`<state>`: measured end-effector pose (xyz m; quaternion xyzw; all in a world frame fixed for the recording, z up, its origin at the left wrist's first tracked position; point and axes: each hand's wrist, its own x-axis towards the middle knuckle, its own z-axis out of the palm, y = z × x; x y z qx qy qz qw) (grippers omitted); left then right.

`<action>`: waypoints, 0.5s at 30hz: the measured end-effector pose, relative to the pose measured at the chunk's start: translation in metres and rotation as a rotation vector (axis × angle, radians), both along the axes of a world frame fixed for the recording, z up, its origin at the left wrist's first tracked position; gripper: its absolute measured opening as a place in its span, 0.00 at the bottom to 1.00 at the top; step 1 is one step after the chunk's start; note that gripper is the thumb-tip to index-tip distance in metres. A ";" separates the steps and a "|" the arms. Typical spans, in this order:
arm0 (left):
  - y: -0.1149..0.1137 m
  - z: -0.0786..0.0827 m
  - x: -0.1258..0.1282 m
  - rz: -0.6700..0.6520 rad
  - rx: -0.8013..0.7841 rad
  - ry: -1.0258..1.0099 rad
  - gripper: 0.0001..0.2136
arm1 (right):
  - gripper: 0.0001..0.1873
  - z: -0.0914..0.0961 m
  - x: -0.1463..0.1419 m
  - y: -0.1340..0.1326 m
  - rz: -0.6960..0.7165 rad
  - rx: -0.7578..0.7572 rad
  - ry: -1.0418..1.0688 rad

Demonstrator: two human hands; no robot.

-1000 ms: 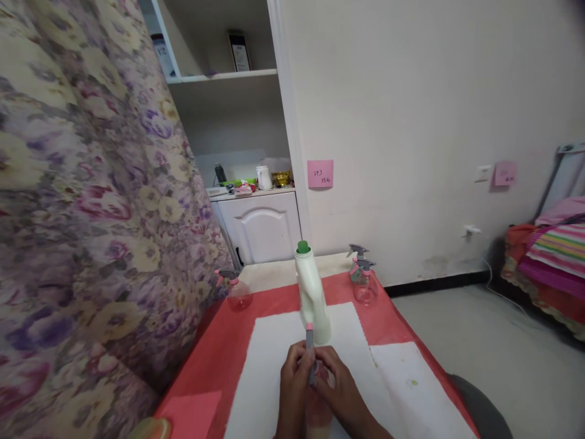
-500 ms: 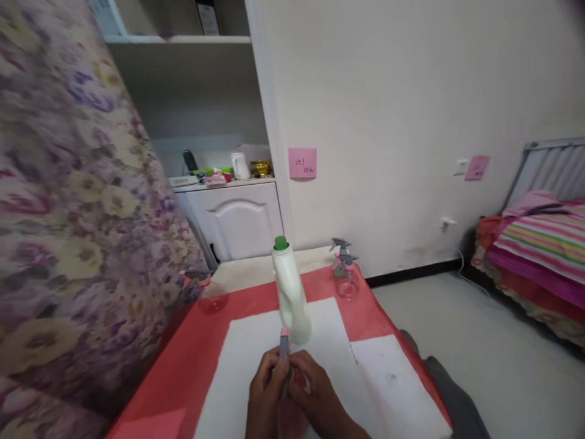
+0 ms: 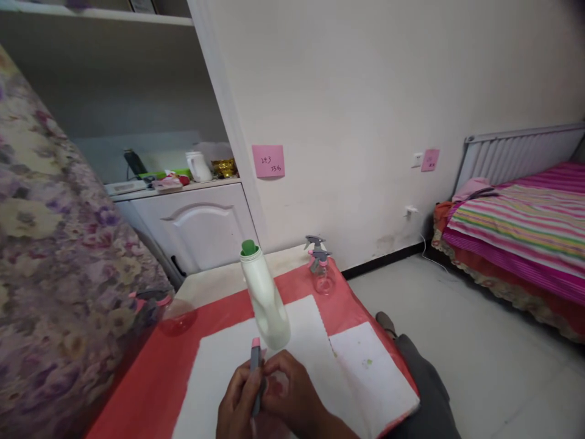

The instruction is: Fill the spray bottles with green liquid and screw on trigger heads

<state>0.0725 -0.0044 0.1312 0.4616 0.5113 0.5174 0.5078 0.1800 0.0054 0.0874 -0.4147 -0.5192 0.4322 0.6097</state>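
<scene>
A spray bottle with a grey trigger head and pink nozzle [image 3: 256, 349] is between my hands, low in the head view. My left hand [image 3: 237, 393] is closed around the grey head. My right hand [image 3: 295, 390] is curled against the other side, fingers pinched near the neck; the exact grip there is partly hidden. Below, the clear pinkish body is mostly covered by my hands. Just beyond stands a pale green jug-like bottle [image 3: 265, 299] with a green piece [image 3: 249, 247] in its mouth.
Two spray bottles [image 3: 323, 280] stand at the table's back right. Another spray bottle [image 3: 176, 317] is at the left, by the floral curtain [image 3: 59, 292]. White sheets [image 3: 370, 372] cover part of the red tabletop [image 3: 150, 366]. A bed [image 3: 516, 244] lies far right.
The view has swung to the right, so the table and bottles appear further left. Both hands stay on the spray bottle; my right hand's fingers have shifted slightly around its neck.
</scene>
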 end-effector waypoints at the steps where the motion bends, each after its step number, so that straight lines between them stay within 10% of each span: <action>1: 0.000 0.000 0.000 0.005 -0.002 -0.001 0.18 | 0.13 0.001 0.000 0.000 -0.009 0.002 -0.004; 10: 0.009 -0.016 -0.009 0.009 0.040 0.088 0.20 | 0.22 -0.017 -0.011 0.000 -0.061 0.020 -0.176; 15: 0.006 -0.051 -0.028 -0.034 0.099 0.098 0.25 | 0.37 -0.043 -0.022 -0.011 -0.148 0.112 -0.186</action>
